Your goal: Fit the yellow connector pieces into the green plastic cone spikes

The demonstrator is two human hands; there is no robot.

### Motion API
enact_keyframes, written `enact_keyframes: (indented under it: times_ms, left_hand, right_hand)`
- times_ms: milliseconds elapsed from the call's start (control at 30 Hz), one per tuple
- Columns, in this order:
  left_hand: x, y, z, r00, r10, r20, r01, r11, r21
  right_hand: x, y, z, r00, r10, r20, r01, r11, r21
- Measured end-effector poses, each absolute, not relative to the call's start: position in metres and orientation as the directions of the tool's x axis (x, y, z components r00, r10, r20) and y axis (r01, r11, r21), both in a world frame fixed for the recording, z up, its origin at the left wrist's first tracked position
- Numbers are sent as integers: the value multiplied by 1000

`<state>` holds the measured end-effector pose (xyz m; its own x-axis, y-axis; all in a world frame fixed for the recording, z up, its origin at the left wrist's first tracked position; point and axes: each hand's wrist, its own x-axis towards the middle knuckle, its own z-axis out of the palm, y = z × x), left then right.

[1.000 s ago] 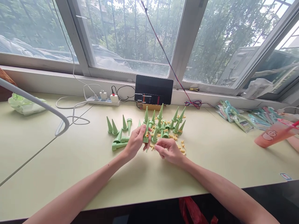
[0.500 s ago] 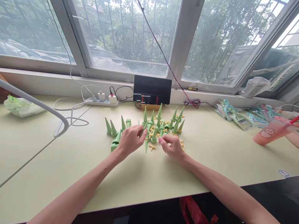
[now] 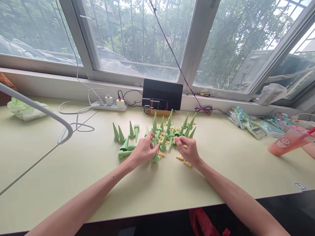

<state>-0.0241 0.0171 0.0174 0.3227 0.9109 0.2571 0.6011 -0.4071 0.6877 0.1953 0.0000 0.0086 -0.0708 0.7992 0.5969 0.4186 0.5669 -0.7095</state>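
Green plastic cone-shaped spikes (image 3: 163,144) stand and lie in a cluster, with small yellow T-shaped pieces (image 3: 161,154) scattered among them. At the cluster's near left side is my left hand (image 3: 144,150), its thumb and index finger apart around an upright green spike (image 3: 155,158). The hand partly covers that spike. My right hand (image 3: 189,151) is closed in a pinch at the cluster's right side. What its fingertips hold is too small to make out. More yellow pieces (image 3: 187,164) lie just below the right hand.
Other green spikes (image 3: 115,132) stand to the left, and some lie flat (image 3: 125,153). Behind the cluster a black tablet (image 3: 162,93) leans by the window. A power strip (image 3: 108,105), packaged items (image 3: 253,126) and a pink drink cup (image 3: 280,146) surround the area.
My left hand has loosened from the tilted green spike it pinched; a spike now stands upright by its thumb. My right hand, still pinched, has moved slightly right and up, uncovering yellow pieces.
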Motion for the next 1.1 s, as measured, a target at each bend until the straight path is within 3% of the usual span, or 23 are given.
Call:
enact_keyframes:
  times_ms: [467,800,967,1100]
  left_hand:
    - [-23,14,21,393,900,190,717,-429,549]
    - [-22,16,21,314,790,526,665,-579,472]
    - [-18,14,15,469,590,657,572,-770,283]
    - [-17,13,14,519,494,697,534,-824,187]
  right_hand:
    - [202,8,7,-88,787,610,468,574,-672]
    - [219,17,17,-212,773,598,578,593,-561]
    - [235,18,28,-436,792,427,628,608,-486]
    - [243,15,38,-559,774,297,626,629,-461]
